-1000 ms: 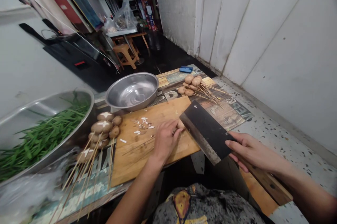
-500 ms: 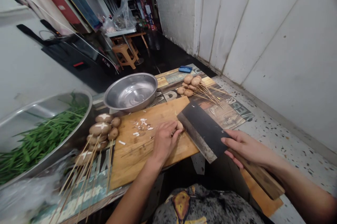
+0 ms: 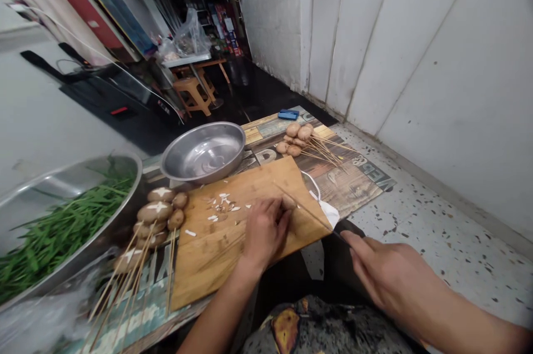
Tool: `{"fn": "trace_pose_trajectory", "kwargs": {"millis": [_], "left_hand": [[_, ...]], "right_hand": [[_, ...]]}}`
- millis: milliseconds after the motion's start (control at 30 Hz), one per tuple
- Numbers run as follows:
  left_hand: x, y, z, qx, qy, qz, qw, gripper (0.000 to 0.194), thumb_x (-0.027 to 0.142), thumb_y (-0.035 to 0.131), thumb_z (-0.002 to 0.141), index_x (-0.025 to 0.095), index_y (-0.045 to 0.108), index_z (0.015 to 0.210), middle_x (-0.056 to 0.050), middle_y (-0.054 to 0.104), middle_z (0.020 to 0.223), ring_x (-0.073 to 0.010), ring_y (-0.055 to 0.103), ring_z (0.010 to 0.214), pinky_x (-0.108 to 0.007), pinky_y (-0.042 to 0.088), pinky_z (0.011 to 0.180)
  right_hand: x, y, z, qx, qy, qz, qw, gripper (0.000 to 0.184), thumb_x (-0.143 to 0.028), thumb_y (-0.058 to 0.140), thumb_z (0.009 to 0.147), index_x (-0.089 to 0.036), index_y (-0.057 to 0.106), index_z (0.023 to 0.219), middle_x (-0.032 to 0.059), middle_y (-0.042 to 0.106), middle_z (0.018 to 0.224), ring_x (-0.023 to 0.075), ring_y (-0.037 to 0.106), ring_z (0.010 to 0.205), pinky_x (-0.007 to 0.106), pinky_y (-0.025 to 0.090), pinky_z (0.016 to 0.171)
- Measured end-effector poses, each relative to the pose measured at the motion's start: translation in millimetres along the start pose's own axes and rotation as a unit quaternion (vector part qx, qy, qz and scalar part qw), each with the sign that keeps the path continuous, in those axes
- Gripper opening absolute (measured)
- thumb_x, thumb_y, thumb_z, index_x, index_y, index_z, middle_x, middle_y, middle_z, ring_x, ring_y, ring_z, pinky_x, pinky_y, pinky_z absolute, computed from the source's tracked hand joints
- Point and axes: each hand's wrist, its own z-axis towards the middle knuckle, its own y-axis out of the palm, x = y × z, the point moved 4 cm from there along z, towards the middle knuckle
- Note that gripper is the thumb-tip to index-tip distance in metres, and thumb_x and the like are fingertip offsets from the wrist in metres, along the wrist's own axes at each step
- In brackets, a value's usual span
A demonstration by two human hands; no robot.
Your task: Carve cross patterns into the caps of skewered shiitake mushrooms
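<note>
My right hand [image 3: 387, 271] is closed round the handle of a cleaver [image 3: 306, 208], which is turned edge-on so its blade shows only as a thin dark line over the wooden cutting board [image 3: 208, 282]. The blade stands just right of my left hand [image 3: 264, 232]. The curled fingers of that hand press on the board around a small mushroom, now hidden behind them. White mushroom scraps [image 3: 225, 204] lie on the board left of my fingers. Skewered mushrooms with white crosses cut in their caps [image 3: 156, 211] lie by the board's left edge.
Plain skewered mushrooms [image 3: 293, 133] and a blue object [image 3: 288, 114] sit at the table's far end. A steel bowl [image 3: 204, 151] stands behind the board; a large basin [image 3: 135, 168] of green leaves is at left. A white looped thing [image 3: 330, 214] lies by the board's right edge.
The cleaver has swung from lying nearly flat, its broad side showing, to edge-on over the board beside my left fingers. The mushroom under them has dropped from sight. The white looped thing is uncovered.
</note>
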Motion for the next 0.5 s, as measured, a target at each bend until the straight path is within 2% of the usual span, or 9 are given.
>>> {"fn": "trace_pose_trajectory", "kwargs": {"millis": [100,233,333,500], "left_hand": [[1.6,1.4,-1.0,0.023,-0.011,-0.011,1.000,0.008,0.022,0.060,0.088,0.017,0.066,0.090,-0.010,0.070,0.095,-0.0269,0.063,0.091,-0.040,0.052,0.083],[3.2,4.3,-1.5,0.040,-0.025,-0.021,0.999,0.014,0.020,0.059,0.086,0.018,0.068,0.096,-0.011,0.072,0.098,-0.0268,0.066,0.093,-0.040,0.053,0.085],[6.5,6.2,-1.8,0.035,0.003,0.017,0.999,0.015,0.021,0.057,0.087,0.018,0.069,0.095,-0.012,0.073,0.096,-0.0284,0.066,0.091,-0.042,0.053,0.084],[8.4,3.7,-2.3,0.041,0.030,0.029,0.998,0.014,0.021,0.057,0.084,0.018,0.070,0.090,-0.013,0.073,0.093,-0.0293,0.067,0.088,-0.042,0.054,0.081]], "right_hand": [[-17.0,-2.0,-7.4,0.039,-0.049,-0.107,0.992,0.041,-0.010,0.049,0.081,-0.008,0.058,0.121,0.0034,0.064,0.064,0.0176,0.056,0.042,0.031,0.030,0.042],[-31.3,-12.1,-3.3,0.023,-0.057,-0.151,0.987,0.050,-0.003,0.054,0.067,-0.004,0.066,0.116,0.0055,0.062,0.058,0.0198,0.056,0.039,0.030,0.030,0.039],[-38.5,-16.6,2.1,-0.006,-0.059,-0.153,0.986,0.053,-0.002,0.054,0.066,-0.003,0.067,0.117,0.0082,0.064,0.058,0.0216,0.058,0.041,0.028,0.030,0.037],[-46.5,-16.6,6.1,-0.025,-0.051,-0.179,0.982,0.047,-0.004,0.054,0.071,-0.004,0.070,0.115,0.0094,0.062,0.053,0.0215,0.054,0.036,0.027,0.027,0.034]]}}
